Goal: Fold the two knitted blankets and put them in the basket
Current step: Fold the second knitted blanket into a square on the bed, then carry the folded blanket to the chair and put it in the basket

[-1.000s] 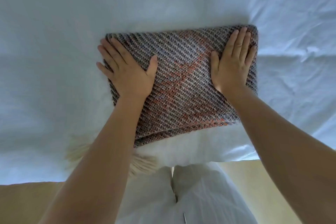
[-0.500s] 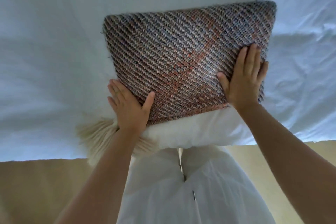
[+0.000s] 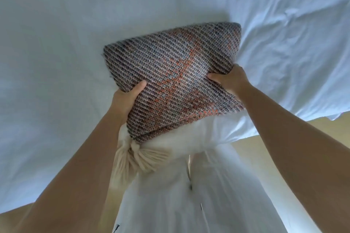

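Observation:
A folded grey and orange knitted blanket (image 3: 174,73) lies on top of a folded cream blanket (image 3: 191,138) whose tassels (image 3: 136,159) hang at the near left. The stack is raised and tilted above the white bed. My left hand (image 3: 126,98) grips the stack's left edge, thumb on top, fingers hidden underneath. My right hand (image 3: 230,80) grips the right edge the same way. No basket is in view.
The white bed sheet (image 3: 66,43) fills the upper view, wrinkled at the right. Its near edge runs across the bottom, with pale yellow floor (image 3: 331,128) beyond. My white garment (image 3: 180,204) hangs below the stack.
Both hands went from pressing flat on the top blanket to gripping the stack's side edges. The stack has come up off the bed and tilted toward me.

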The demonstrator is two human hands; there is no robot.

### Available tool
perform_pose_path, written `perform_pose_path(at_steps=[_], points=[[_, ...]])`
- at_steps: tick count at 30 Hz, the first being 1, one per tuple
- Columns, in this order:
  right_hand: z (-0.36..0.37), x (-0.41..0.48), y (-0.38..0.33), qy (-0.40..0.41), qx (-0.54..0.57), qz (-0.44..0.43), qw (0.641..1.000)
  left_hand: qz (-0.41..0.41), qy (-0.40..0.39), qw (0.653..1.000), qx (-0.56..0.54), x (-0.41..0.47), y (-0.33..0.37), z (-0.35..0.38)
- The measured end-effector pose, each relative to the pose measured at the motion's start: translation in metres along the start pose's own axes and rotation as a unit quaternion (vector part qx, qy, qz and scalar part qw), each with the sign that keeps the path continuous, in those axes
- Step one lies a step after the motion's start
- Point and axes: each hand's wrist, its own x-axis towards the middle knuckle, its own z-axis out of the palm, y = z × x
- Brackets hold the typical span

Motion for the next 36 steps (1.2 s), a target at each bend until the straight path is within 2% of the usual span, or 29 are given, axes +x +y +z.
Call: perform_pose_path(at_steps=[4,8,15,20,24,28,36], points=[[-0.009,-0.038,0.024,-0.041,0.147,0.048,0.987,0.017,-0.024,1.000,0.001,-0.027,0.011,0.004],[-0.033,-0.084,0.068,-0.016,0.259,0.077,0.963,0.060,-0.056,0.995,0.056,-0.060,0.017,0.024],[-0.085,-0.191,0.186,0.093,0.401,0.111,0.904,0.137,-0.161,0.959,0.190,-0.148,0.001,0.110],[-0.113,-0.291,0.302,0.200,0.498,0.129,0.834,0.172,-0.253,0.909,0.284,-0.232,-0.060,0.192],[-0.113,-0.378,0.395,0.276,0.553,0.151,0.772,0.202,-0.318,0.859,0.346,-0.301,-0.129,0.245],[-0.100,-0.465,0.469,0.353,0.609,0.175,0.689,0.207,-0.388,0.797,0.414,-0.366,-0.204,0.291],[-0.062,-0.577,0.570,0.474,0.681,0.239,0.505,0.211,-0.507,0.628,0.551,-0.474,-0.326,0.382]])
